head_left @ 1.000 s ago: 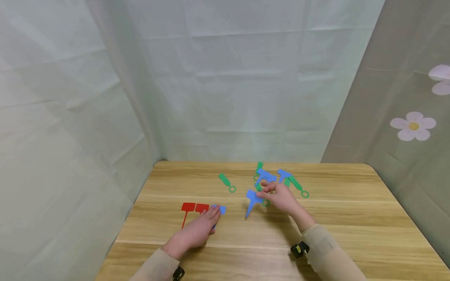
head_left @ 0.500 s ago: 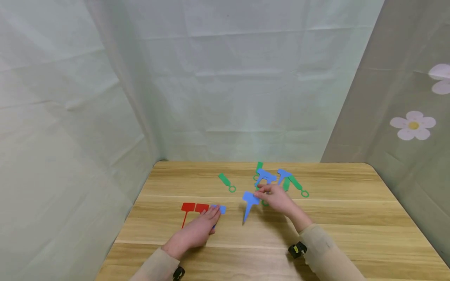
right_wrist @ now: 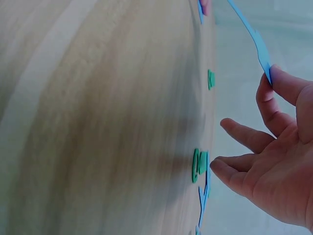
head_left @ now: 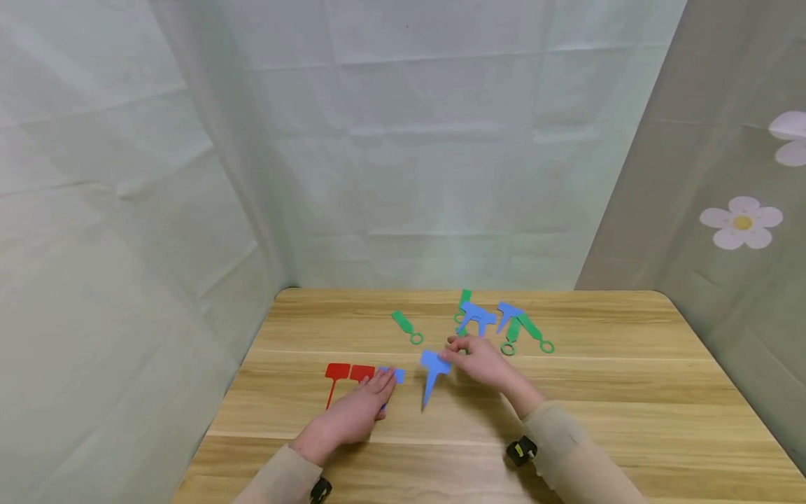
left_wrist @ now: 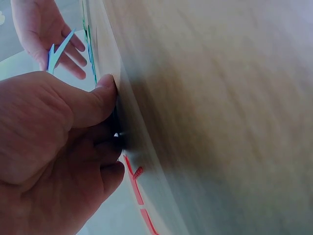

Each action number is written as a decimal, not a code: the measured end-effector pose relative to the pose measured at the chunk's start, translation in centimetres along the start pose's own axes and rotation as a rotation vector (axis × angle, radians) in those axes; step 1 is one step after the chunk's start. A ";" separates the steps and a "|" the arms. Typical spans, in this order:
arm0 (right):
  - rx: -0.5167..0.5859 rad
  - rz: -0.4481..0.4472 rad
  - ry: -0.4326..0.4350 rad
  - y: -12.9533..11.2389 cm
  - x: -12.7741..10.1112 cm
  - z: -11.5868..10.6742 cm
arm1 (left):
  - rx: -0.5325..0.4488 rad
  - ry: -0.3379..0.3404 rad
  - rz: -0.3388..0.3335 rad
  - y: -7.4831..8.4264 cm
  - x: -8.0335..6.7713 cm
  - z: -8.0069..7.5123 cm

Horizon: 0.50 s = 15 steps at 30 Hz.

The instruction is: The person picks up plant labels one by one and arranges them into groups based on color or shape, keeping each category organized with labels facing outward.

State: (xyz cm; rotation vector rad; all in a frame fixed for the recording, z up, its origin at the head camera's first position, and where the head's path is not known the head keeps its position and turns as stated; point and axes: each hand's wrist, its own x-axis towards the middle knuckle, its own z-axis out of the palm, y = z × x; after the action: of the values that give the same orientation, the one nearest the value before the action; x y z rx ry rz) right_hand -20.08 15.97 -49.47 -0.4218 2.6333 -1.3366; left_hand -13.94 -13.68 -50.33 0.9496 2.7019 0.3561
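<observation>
Pale cloth walls surround the wooden table (head_left: 567, 392). Two red tags (head_left: 345, 373) lie beside a blue tag (head_left: 397, 376) pressed under the flat left hand (head_left: 352, 414). Lifted above the table, another blue tag (head_left: 433, 369) is pinched by the right hand (head_left: 481, 360). Behind lie two more blue tags (head_left: 488, 315) and four green ties (head_left: 525, 332).

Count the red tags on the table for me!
2. Both red tags lie side by side on the table, just left of the left hand fingertips. That hand may be hiding more.
</observation>
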 end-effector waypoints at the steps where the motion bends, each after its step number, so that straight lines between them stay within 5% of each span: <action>1: -0.007 -0.008 -0.003 -0.1 0.1 0.2 | 0.002 0.000 -0.003 0.0 0.0 0.0; 15: -0.068 -0.025 -0.044 -1.5 0.6 1.5 | 0.025 -0.005 -0.025 0.2 0.3 -0.1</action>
State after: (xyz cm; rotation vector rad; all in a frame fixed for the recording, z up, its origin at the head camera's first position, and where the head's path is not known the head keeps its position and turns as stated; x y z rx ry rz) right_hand -20.00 13.81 -49.16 -0.4893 2.6514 -1.2333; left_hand -14.08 -13.37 -50.21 0.9215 2.7171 0.3154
